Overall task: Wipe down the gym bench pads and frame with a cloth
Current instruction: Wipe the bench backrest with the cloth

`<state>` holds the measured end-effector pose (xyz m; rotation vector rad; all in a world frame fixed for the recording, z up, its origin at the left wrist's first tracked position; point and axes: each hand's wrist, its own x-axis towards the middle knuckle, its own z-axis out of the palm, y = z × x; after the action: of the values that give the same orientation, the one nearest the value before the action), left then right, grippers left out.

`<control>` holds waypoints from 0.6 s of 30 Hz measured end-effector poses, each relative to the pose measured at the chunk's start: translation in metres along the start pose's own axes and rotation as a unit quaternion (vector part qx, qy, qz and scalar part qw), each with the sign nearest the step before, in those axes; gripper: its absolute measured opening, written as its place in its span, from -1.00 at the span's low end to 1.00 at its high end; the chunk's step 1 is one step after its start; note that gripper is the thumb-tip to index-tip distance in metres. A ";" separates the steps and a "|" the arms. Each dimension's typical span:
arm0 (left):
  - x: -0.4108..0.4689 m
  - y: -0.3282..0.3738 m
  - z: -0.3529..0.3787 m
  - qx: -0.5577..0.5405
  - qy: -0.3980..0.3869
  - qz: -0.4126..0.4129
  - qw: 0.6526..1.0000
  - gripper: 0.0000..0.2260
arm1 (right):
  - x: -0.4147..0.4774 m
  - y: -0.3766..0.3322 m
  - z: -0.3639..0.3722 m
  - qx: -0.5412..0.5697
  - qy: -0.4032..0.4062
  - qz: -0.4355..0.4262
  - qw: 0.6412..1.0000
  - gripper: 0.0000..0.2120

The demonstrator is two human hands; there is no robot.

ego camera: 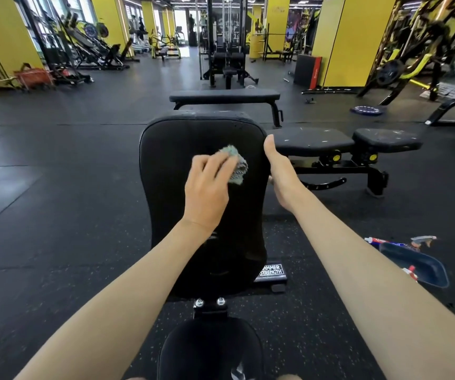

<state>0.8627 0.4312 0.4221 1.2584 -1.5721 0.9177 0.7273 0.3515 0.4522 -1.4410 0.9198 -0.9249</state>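
On a gym's black rubber floor (56, 187), among yellow pillars (352, 37), a person's left hand (207, 187) clutched a teal cloth (236, 163) against the upper middle of the upright back pad (179, 138). The right hand (280, 174) gripped that pad's right edge, thumb lying along the front.

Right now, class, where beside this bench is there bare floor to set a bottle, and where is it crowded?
Free: the wide floor left of the back pad, and the strip between pad and blue tub. Crowded: right of the pad, where the second bench stands, and the pad's middle, under the left hand and cloth.
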 end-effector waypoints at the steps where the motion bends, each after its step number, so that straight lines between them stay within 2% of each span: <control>1: -0.002 0.000 -0.001 0.001 -0.012 0.026 1.000 -0.78 | 0.000 0.000 0.000 0.002 0.000 0.002 1.000 -0.32; 3: 0.001 -0.004 -0.008 -0.004 -0.004 0.048 0.999 -0.76 | 0.001 0.000 0.000 0.007 0.007 0.005 1.000 -0.32; 4: 0.005 -0.006 -0.012 -0.008 0.018 0.031 0.999 -0.76 | 0.002 0.001 0.001 0.005 0.010 0.005 1.000 -0.31; 8: 0.023 -0.014 -0.019 -0.018 0.103 -0.096 0.990 -0.73 | 0.002 0.005 0.009 0.034 0.054 0.002 0.998 -0.30; 10: 0.017 -0.008 -0.014 0.001 0.074 -0.079 0.994 -0.74 | 0.000 0.005 0.013 0.041 0.062 -0.003 0.997 -0.23; 12: 0.003 0.001 -0.007 0.010 0.012 -0.016 1.000 -0.77 | 0.000 0.006 0.014 0.038 0.058 -0.007 0.998 -0.15; 14: -0.007 0.005 -0.008 0.003 -0.042 0.043 0.998 -0.77 | -0.001 0.004 0.014 0.043 0.062 0.001 0.997 -0.19; 16: -0.003 0.003 -0.012 -0.014 -0.040 0.051 0.998 -0.76 | -0.001 0.004 0.014 0.050 0.059 0.009 0.997 -0.23; 18: 0.013 -0.002 -0.017 -0.026 0.000 -0.002 1.000 -0.74 | -0.002 0.003 0.015 0.059 0.060 0.011 0.996 -0.24</control>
<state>0.8670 0.4427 0.4402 1.2248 -1.5833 0.8694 0.7403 0.3587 0.4484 -1.2840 0.9516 -1.0408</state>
